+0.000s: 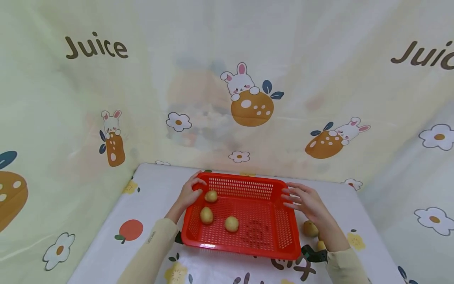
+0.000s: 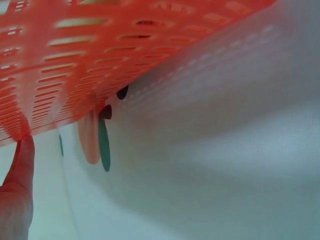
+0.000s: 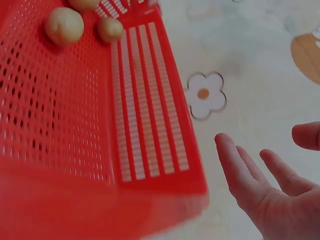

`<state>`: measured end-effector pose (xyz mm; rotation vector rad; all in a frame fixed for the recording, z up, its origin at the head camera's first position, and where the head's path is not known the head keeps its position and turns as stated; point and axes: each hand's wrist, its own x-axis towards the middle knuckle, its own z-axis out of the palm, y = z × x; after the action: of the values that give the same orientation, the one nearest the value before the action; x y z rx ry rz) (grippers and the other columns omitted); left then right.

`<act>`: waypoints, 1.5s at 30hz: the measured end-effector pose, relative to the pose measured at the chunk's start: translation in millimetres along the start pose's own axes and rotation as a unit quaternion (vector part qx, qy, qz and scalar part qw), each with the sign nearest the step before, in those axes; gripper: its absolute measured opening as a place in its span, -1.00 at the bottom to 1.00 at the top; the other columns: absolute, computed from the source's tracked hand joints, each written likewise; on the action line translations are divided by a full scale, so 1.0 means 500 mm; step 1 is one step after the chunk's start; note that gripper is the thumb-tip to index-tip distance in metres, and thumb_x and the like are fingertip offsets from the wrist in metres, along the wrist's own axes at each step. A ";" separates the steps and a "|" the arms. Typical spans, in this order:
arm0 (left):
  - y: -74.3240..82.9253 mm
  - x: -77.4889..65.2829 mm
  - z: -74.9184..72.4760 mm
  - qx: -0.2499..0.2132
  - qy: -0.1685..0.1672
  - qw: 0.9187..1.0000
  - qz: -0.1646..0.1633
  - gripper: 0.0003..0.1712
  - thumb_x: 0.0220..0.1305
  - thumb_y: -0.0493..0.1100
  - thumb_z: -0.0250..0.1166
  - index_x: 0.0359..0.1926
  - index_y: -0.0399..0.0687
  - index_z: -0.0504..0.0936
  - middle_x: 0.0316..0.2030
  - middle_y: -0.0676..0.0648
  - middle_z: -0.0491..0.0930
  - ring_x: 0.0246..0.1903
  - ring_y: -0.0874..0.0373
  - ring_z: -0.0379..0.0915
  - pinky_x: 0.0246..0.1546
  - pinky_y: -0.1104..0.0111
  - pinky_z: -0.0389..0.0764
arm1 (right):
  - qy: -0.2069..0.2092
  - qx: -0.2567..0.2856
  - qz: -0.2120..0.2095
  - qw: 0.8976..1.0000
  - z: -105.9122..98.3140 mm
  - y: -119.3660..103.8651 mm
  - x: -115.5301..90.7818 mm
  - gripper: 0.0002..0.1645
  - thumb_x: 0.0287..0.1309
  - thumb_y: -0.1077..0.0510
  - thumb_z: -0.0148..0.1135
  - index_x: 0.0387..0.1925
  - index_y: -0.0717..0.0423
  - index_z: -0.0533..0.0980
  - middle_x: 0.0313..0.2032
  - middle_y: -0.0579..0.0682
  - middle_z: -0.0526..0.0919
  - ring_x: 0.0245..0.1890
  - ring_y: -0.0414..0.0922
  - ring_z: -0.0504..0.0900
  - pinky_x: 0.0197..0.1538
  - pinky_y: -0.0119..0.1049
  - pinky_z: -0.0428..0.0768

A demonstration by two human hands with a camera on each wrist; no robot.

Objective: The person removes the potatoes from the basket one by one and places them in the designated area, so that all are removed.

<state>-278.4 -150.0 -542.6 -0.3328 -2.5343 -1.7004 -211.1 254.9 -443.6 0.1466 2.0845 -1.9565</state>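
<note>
The red basket (image 1: pixel 241 252) looks light and stiff, best held by opposite rims; beside it, the right hand (image 1: pixel 305 200) spreads open; whether the left hand (image 1: pixel 187 194) grips, I cannot tell.

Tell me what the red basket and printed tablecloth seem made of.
Red basket: probably molded plastic, glossy, judging by its bright rim highlight and evenly slotted walls. Printed tablecloth: perhaps vinyl or coated fabric; its smooth, faintly reflective surface leaves that open.
</note>
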 end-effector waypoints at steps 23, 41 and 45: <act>0.019 0.008 0.020 0.005 -0.016 1.000 0.000 -0.72 0.09 -0.46 0.12 -0.19 -0.22 0.65 0.46 -0.17 0.18 0.44 -0.19 0.04 0.37 -0.12 0.10 | -0.038 0.019 0.002 0.999 0.124 -0.004 0.059 -0.43 0.45 0.15 -0.04 0.37 0.37 0.24 0.26 0.39 0.40 0.21 0.26 0.47 0.08 0.03 0.59; 0.013 -0.001 -0.001 0.004 -0.004 1.000 -0.026 -0.71 0.10 -0.44 0.10 -0.16 -0.29 0.63 0.47 -0.14 0.16 0.45 -0.18 0.01 0.39 -0.12 0.08 | -0.050 -0.043 0.040 0.997 0.243 0.026 0.122 -0.48 0.43 0.19 -0.03 0.31 0.40 0.30 0.25 0.41 0.40 0.12 0.24 0.56 0.04 0.10 0.59; 0.012 -0.004 -0.001 -0.003 -0.001 1.000 -0.021 -0.72 0.09 -0.46 0.09 -0.18 -0.30 0.63 0.47 -0.17 0.16 0.45 -0.20 0.00 0.38 -0.14 0.08 | -0.055 -0.052 0.043 0.996 0.262 0.039 0.130 -0.48 0.41 0.21 0.00 0.29 0.42 0.32 0.23 0.41 0.42 0.07 0.23 0.59 0.00 0.11 0.62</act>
<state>-275.1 -148.6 -537.5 -0.2839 -2.5555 -1.7240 -250.8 119.2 -486.0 0.1034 2.0683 -1.7622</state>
